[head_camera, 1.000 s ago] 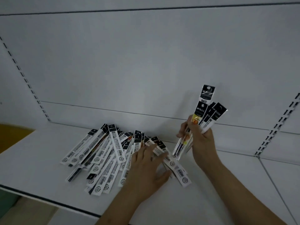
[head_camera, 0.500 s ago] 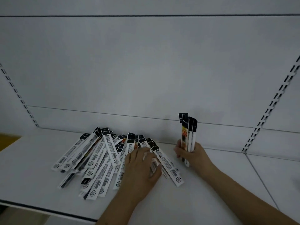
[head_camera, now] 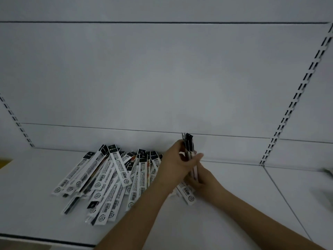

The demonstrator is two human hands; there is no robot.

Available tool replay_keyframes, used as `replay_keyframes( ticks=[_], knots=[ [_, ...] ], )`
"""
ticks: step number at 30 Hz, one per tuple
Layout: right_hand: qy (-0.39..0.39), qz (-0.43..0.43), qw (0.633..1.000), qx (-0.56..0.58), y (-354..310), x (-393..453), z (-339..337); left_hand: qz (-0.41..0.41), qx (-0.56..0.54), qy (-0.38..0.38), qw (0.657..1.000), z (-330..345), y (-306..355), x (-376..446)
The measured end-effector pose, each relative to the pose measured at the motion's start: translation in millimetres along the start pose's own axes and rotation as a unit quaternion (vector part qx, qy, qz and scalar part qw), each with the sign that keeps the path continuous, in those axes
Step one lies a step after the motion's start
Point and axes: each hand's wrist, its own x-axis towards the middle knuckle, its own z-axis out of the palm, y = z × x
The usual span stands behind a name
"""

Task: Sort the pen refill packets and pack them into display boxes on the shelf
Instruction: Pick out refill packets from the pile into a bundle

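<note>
A loose pile of pen refill packets [head_camera: 110, 179], white with black tops and barcodes, lies spread on the white shelf [head_camera: 225, 222]. A small bundle of packets [head_camera: 188, 145] stands upright near the back wall. My left hand [head_camera: 177, 164] grips this bundle from the left, thumb stretched across its front. My right hand [head_camera: 203, 179] holds the bundle's lower end from the right, partly hidden behind the left hand. One packet [head_camera: 187, 194] lies flat under my wrists. No display box is in view.
The white back panel [head_camera: 162, 78] rises behind the shelf, with slotted uprights at left [head_camera: 19, 127] and right [head_camera: 292, 103]. A seam [head_camera: 286, 202] divides the shelf on the right. A yellow object [head_camera: 4, 163] shows at the far left edge.
My left hand has lifted off the pile and moved right to grip the upright bundle. The bundle came down from raised to standing on the shelf.
</note>
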Motion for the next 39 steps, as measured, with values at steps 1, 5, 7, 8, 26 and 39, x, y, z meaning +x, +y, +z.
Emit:
replay_keyframes(
  ticks=[1, 5, 7, 8, 26, 39],
  knots=[
    [0.004, -0.034, 0.998, -0.056, 1.4, -2.4, -2.8, -0.001, -0.008, -0.011, 1.000, -1.8, -0.4, 3.1],
    [-0.031, -0.049, 0.989, -0.137, -0.7, -12.8, -26.7, -0.006, -0.020, -0.090, 0.996, -13.9, 3.7, 7.9],
    [-0.053, -0.019, 0.994, -0.093, -7.9, -13.9, -38.2, -0.002, -0.020, -0.131, 0.991, -18.5, 6.0, 7.7],
    [-0.051, -0.009, 0.995, -0.082, -9.9, -12.9, -41.0, -0.001, -0.020, -0.149, 0.989, -19.9, 6.5, 7.4],
    [0.023, 0.086, 0.992, -0.086, -30.1, -27.9, -24.5, 0.036, 0.007, -0.158, 0.987, 3.7, 17.2, 1.8],
    [0.329, 0.225, 0.846, -0.355, -22.6, -128.2, -75.6, 0.065, -0.058, -0.264, 0.960, 123.1, 54.4, -7.7]
  ],
)
